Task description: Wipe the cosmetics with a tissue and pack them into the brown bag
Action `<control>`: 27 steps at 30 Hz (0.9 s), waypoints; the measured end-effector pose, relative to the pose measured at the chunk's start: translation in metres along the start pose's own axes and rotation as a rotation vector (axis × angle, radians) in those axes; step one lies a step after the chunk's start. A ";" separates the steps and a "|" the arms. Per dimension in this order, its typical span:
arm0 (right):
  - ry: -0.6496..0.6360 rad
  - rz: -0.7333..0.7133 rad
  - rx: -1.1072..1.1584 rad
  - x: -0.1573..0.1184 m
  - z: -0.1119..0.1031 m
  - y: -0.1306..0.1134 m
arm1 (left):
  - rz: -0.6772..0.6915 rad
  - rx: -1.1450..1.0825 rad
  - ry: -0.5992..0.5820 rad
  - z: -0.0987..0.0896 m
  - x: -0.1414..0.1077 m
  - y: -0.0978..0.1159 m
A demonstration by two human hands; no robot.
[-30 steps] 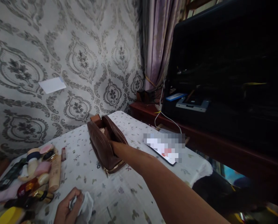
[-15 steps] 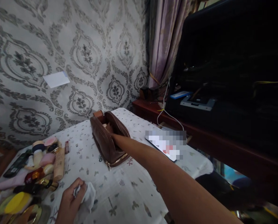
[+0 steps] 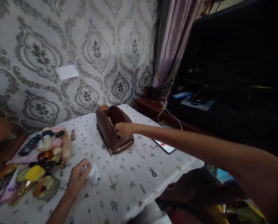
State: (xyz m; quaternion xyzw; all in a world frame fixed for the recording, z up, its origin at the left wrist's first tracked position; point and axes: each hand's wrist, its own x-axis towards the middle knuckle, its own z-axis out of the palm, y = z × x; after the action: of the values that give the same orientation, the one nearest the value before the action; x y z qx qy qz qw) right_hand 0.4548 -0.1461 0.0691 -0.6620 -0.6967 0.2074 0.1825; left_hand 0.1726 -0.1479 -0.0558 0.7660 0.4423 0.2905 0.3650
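A brown zippered bag [image 3: 117, 141] stands open on the patterned white tablecloth [image 3: 127, 174]. My right hand [image 3: 123, 129] is at the bag's opening on its right side, fingers curled closed near the rim; what they hold, if anything, is hidden. Left of the bag and nearer to me, my left hand [image 3: 79, 172] is closed around a crumpled white cloth or tissue [image 3: 93, 175], which sticks out to the right of the fingers.
Many cosmetics lie at the left, among them a yellow-topped item [image 3: 35, 173] and a round jar [image 3: 46, 187]. A phone [image 3: 165, 147] lies right of the bag, partly under my right forearm. A large dark screen [image 3: 234, 62] stands at the right.
My right hand, hidden deep inside the bag before, has come up to its opening and now shows. My left hand still holds the white cloth. The camera view has shifted.
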 end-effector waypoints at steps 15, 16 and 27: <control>0.008 -0.465 -0.100 -0.113 0.141 -0.018 | 0.378 0.445 -0.042 0.008 -0.005 -0.002; 0.000 -0.436 -0.069 -0.107 0.142 -0.021 | 0.407 0.480 -0.059 0.009 -0.006 -0.002; 0.021 -0.249 0.332 -0.088 0.138 -0.025 | 0.376 0.657 -0.099 0.011 -0.008 0.000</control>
State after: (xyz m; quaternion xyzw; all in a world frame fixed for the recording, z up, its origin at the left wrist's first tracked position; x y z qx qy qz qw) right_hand 0.3656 -0.2416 -0.0330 -0.5338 -0.7273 0.2883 0.3208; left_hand 0.1778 -0.1580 -0.0627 0.9231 0.3453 0.1576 0.0614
